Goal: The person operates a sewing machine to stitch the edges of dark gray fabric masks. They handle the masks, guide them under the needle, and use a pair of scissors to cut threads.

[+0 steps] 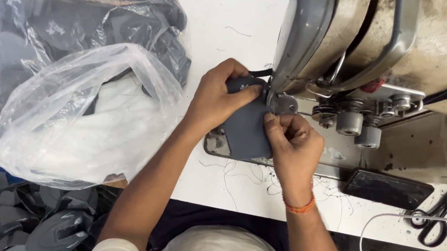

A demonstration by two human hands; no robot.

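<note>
Grey, flat and thin, a small cut piece of synthetic fabric (247, 128) lies on the white sewing table (221, 29) under the head of the beige industrial sewing machine (403, 46), near the middle of the table's front edge. It is pinched at its right edge by the fingers of the right hand (291, 145), which wears an orange thread bracelet (300, 206), and is pressed flat at its upper left corner by the closed fingers of the left hand (217, 97). The piece looks light, limp and easily creased, so it is best held at its edges, clear of the needle. Loose threads are scattered along the front edge. A black phone (387, 189) and black-handled scissors (436, 216) lie toward the right front corner, with a white cable (399, 222) beside them. Farther left, a large clear plastic bag of grey pieces (78, 61) crowds the table's left edge.
</note>
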